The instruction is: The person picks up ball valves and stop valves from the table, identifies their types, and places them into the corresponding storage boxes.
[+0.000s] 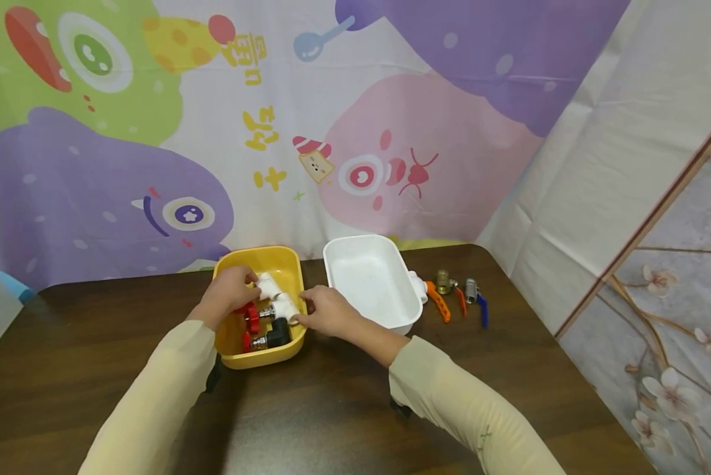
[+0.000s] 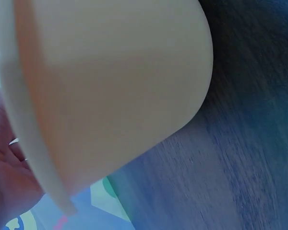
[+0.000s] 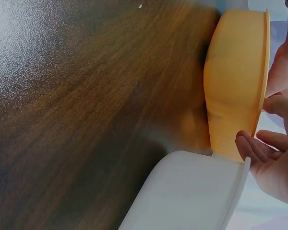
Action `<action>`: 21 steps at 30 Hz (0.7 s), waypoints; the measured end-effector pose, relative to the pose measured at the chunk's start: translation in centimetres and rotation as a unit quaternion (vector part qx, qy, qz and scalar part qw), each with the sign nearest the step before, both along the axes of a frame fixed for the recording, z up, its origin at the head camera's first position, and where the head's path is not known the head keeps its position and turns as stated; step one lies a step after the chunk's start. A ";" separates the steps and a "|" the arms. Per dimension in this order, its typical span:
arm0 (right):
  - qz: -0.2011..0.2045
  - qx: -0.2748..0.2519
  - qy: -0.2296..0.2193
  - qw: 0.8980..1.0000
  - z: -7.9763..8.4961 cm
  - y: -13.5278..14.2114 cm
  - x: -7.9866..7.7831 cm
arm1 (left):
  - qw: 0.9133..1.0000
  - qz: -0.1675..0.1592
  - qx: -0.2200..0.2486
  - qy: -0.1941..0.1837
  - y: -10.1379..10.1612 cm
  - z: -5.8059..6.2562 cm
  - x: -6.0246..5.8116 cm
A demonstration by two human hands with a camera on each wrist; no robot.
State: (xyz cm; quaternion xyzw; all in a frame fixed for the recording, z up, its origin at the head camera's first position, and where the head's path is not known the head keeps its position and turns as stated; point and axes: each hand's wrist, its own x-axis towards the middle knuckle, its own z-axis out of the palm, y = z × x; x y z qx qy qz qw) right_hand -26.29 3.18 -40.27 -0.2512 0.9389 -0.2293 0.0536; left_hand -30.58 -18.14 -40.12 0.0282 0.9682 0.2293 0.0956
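Cartoon cloth [image 1: 278, 138] behind, dark desk [image 1: 296, 412] below. Yellow tub [image 1: 259, 359] on the left, a cluster of pipe parts lying in it: upper fitting [image 1: 268, 286] and lower fitting [image 1: 286, 309], both white, red knob [image 1: 252, 318] close by, black elbow [image 1: 279, 332] nearest the person. Left hand [image 1: 231, 289] is over the far-left part of the tub, fingers bent at the upper fitting; cannot tell from here whether they are clamped on it. Right hand [image 1: 332, 310] at the right rim, thumb and fingers apart near the lower fitting's end; whether they pinch anything, I cannot make out. Main hazard, I judge: snagging. Parts lie so close that lifting one could drag the red knob or tip the elbow over. Smooth plastic may slip if taken by a rounded end. Leaning on the rim could tilt or slide the tub. White tub [image 1: 364, 270] sits just beside, so a right-hand swing might knock it towards the orange handle [image 1: 438, 303], brass valve [image 1: 443, 282] and steel valve [image 1: 471, 290] beyond.
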 end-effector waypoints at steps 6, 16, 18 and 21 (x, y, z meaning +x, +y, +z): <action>-0.003 -0.010 0.005 1.000 -0.2 0.1 0.0 | 1.000 -0.006 0.003 0.003 -0.2 0.0 0.0; -0.008 -0.026 0.015 1.000 0.2 0.5 0.1 | 0.999 0.007 0.042 0.005 -0.2 0.6 0.6; -0.009 -0.029 0.017 0.999 0.3 0.6 0.2 | 0.999 0.004 0.051 0.016 -0.2 0.7 0.7; -0.007 -0.033 0.026 0.999 0.5 0.7 0.3 | 0.997 0.007 0.066 0.031 -0.4 1.1 0.9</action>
